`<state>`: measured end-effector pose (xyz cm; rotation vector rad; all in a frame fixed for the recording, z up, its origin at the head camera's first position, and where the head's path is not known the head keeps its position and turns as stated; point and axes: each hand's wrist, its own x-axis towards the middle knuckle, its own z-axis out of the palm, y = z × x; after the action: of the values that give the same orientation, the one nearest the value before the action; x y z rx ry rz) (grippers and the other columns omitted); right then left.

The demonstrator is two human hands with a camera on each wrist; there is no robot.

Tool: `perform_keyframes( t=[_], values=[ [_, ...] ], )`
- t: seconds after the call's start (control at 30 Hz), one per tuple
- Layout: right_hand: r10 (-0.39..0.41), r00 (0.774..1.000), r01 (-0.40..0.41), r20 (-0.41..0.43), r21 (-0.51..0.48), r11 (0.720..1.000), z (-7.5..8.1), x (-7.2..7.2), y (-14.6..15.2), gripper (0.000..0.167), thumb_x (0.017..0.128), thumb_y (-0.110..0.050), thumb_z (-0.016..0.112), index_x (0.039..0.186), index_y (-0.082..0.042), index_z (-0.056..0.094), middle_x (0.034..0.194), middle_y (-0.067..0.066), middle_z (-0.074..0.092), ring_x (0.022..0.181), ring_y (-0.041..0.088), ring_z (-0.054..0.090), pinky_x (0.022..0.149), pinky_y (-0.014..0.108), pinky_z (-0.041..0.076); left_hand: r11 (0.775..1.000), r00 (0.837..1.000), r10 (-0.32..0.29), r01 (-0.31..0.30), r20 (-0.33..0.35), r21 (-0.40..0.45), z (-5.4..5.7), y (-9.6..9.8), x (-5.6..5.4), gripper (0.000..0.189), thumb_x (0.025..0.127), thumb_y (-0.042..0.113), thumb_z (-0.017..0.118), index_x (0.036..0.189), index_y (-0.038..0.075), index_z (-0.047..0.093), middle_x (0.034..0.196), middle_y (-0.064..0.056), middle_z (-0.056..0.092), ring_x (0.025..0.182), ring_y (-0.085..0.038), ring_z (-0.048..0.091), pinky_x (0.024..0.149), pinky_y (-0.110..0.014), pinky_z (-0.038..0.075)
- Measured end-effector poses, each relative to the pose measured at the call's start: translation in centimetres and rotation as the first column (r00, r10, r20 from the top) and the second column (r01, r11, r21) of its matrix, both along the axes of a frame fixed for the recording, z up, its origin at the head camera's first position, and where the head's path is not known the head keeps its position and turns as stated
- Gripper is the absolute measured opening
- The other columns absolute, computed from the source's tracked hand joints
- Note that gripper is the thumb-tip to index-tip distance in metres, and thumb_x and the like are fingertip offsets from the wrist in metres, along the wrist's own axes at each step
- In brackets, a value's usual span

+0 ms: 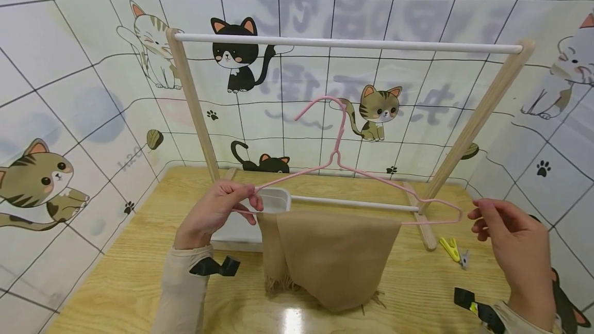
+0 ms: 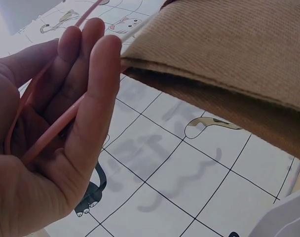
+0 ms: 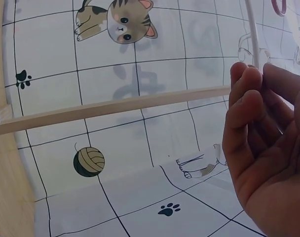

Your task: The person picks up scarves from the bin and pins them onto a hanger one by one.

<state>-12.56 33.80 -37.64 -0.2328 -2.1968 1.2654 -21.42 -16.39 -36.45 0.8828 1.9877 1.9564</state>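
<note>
A pink wire hanger (image 1: 325,165) is held up above the table, its hook at the top. My left hand (image 1: 223,207) grips its left end; in the left wrist view the hanger's pink wire runs through the curled fingers (image 2: 103,74). Over the lower bar hangs a brown cloth (image 1: 339,256) with a fringed edge, one layer folded over the other. Just off the hanger's right end is my right hand (image 1: 517,244), fingers loosely bent and a small gap from the wire. Nothing is seen in this hand in the right wrist view (image 3: 268,143).
Behind the hanger stands a wooden rack with a white top rail (image 1: 348,43). A white plastic tray (image 1: 241,244) sits at the left, partly behind my left hand. Yellow and grey clips (image 1: 455,251) lie at the right. Cat-print sheeting (image 1: 297,76) surrounds the wooden table (image 1: 125,251).
</note>
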Motion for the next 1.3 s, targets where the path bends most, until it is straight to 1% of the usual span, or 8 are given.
perform_keyframes(
  t=[0.17, 0.3, 0.47, 0.6, 0.93, 1.13, 1.23, 1.3],
  values=[
    [-0.024, 1.000, 0.024, 0.003, 0.018, 1.000, 0.0, -0.1, 0.0, 0.023, 0.103, -0.023, 0.062, 0.115, -0.006, 0.071, 0.083, -0.017, 0.067, 0.067, 0.002, 0.061, 0.058, 0.011, 0.050, 1.000, 1.000, 0.007, -0.007, -0.006, -0.006, 0.2, 0.0, 0.1, 0.036, 0.108, 0.016, 0.052, 0.080, 0.009, 0.074, 0.083, -0.004, 0.072, 0.080, -0.018, 0.069, 0.064, -0.044, 0.063],
    [-0.046, 0.998, 0.044, 0.039, 0.039, 0.998, 0.0, -0.3, 0.2, 0.023, 0.104, -0.027, 0.061, 0.114, -0.009, 0.072, 0.083, -0.019, 0.066, 0.070, 0.003, 0.058, 0.058, 0.012, 0.046, 1.000, 1.000, 0.009, -0.009, -0.012, -0.006, 0.2, 0.0, 0.1, 0.035, 0.107, 0.016, 0.053, 0.080, 0.009, 0.073, 0.083, -0.004, 0.073, 0.079, -0.018, 0.069, 0.065, -0.043, 0.063],
    [-0.068, 0.995, 0.060, 0.069, 0.105, 0.993, -0.1, -0.5, 0.3, 0.026, 0.104, -0.030, 0.061, 0.115, -0.009, 0.072, 0.083, -0.026, 0.064, 0.074, 0.003, 0.055, 0.061, 0.012, 0.044, 1.000, 1.000, 0.001, -0.001, -0.022, -0.002, 0.2, -0.1, 0.1, 0.035, 0.108, 0.016, 0.052, 0.081, 0.010, 0.074, 0.083, -0.003, 0.073, 0.080, -0.017, 0.070, 0.065, -0.042, 0.063],
    [-0.083, 0.993, 0.071, 0.079, 0.136, 0.988, -0.2, -0.5, 0.3, 0.028, 0.104, -0.031, 0.060, 0.120, -0.009, 0.069, 0.084, -0.030, 0.061, 0.076, 0.001, 0.054, 0.061, 0.011, 0.043, 1.000, 0.999, -0.011, 0.011, -0.033, 0.002, 0.1, -0.1, 0.1, 0.035, 0.108, 0.015, 0.051, 0.083, 0.010, 0.074, 0.084, -0.002, 0.073, 0.080, -0.017, 0.070, 0.066, -0.043, 0.063],
    [-0.098, 0.988, 0.073, 0.122, 0.195, 0.978, -0.7, -0.8, 0.4, 0.036, 0.105, -0.030, 0.058, 0.131, -0.005, 0.063, 0.083, -0.038, 0.055, 0.074, -0.007, 0.053, 0.058, 0.013, 0.041, 1.000, 1.000, 0.016, -0.017, -0.020, -0.014, 0.2, -0.1, 0.5, 0.034, 0.107, 0.016, 0.053, 0.080, 0.006, 0.072, 0.083, -0.005, 0.073, 0.080, -0.018, 0.070, 0.065, -0.043, 0.063],
    [-0.111, 0.977, 0.073, 0.181, 0.202, 0.977, -1.2, -1.1, 0.5, 0.041, 0.106, -0.034, 0.056, 0.135, -0.006, 0.061, 0.084, -0.039, 0.051, 0.075, -0.010, 0.051, 0.060, 0.012, 0.040, 1.000, 1.000, 0.015, -0.015, -0.024, -0.014, 0.1, -0.2, 0.4, 0.034, 0.107, 0.014, 0.052, 0.081, 0.007, 0.072, 0.083, -0.005, 0.073, 0.080, -0.018, 0.069, 0.066, -0.042, 0.063],
    [-0.130, 0.964, 0.080, 0.234, 0.211, 0.974, -1.5, -1.4, 0.6, 0.046, 0.106, -0.039, 0.054, 0.138, -0.008, 0.061, 0.089, -0.034, 0.052, 0.076, -0.012, 0.048, 0.062, 0.014, 0.040, 1.000, 1.000, 0.021, -0.022, -0.019, -0.018, 0.1, -0.2, 0.5, 0.034, 0.107, 0.015, 0.053, 0.081, 0.005, 0.072, 0.083, -0.006, 0.073, 0.080, -0.019, 0.069, 0.066, -0.043, 0.063],
    [-0.145, 0.953, 0.086, 0.266, 0.223, 0.971, -1.7, -1.5, 0.6, 0.049, 0.105, -0.042, 0.053, 0.139, -0.008, 0.060, 0.097, -0.020, 0.062, 0.077, -0.014, 0.045, 0.063, 0.017, 0.040, 0.999, 0.999, 0.030, -0.030, -0.013, -0.024, 0.2, -0.2, 0.5, 0.034, 0.107, 0.015, 0.053, 0.081, 0.004, 0.071, 0.083, -0.006, 0.073, 0.080, -0.020, 0.069, 0.066, -0.043, 0.063]
  ],
)
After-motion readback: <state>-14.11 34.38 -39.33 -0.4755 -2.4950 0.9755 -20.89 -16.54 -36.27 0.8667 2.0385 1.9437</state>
